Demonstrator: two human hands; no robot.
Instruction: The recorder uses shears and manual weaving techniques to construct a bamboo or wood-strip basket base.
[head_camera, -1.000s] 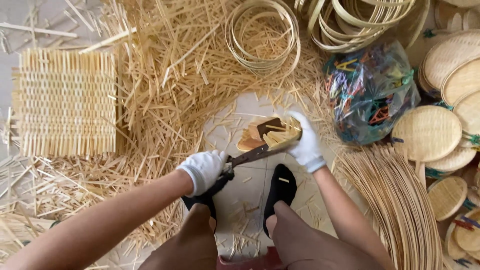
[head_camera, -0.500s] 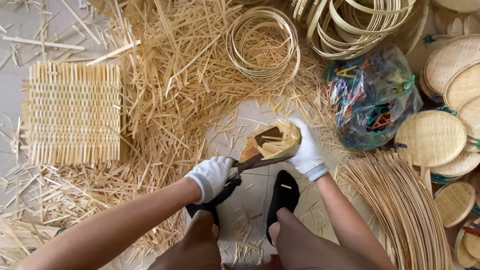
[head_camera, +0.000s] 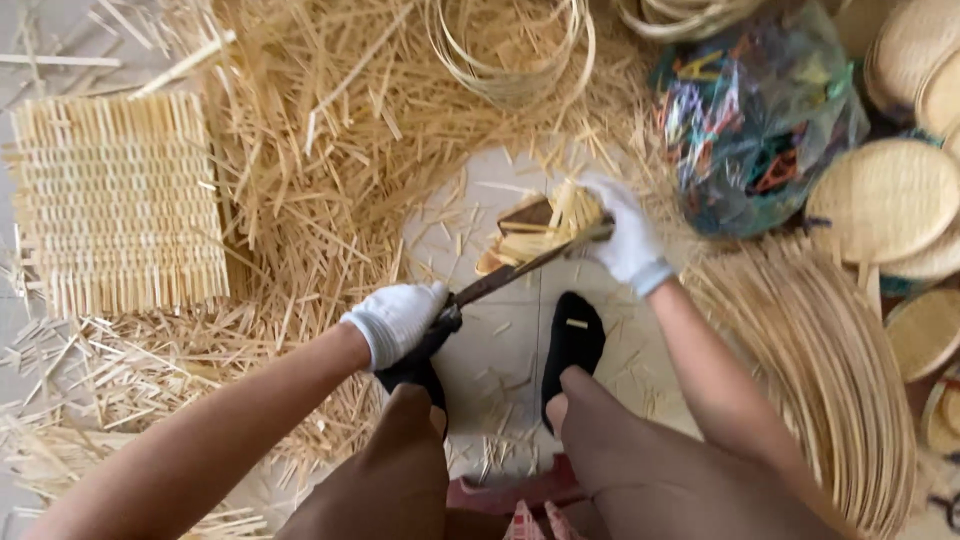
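We held the small bundle of pale split bamboo strips wrapped on a dark wedge-shaped block low over the pale tiled floor, just in front of our feet. The strips looked flat, straw-coloured and cut to uneven lengths, fanned out at the far end over the brown block.

Our right hand, in a white cotton glove, was closed around the far side of the bundle, apparently to steady it against the blade. Our left hand, likewise gloved, was clenched on the dark handle of a long narrow-bladed knife. The blade ran diagonally from the left hand up to the bundle and lay against its near edge, a position that appeared suited to trimming or splitting the strips.

Two black-socked feet rested on the floor directly below the bundle, with our knees bent to either side.

Outward from there lay a thick litter of straw-coloured bamboo offcuts. A square woven bamboo mat lay well apart to the left. A coiled bamboo hoop sat beyond the work, a clear plastic bag of multicoloured pieces to the right, and round woven bamboo fans at the right edge.
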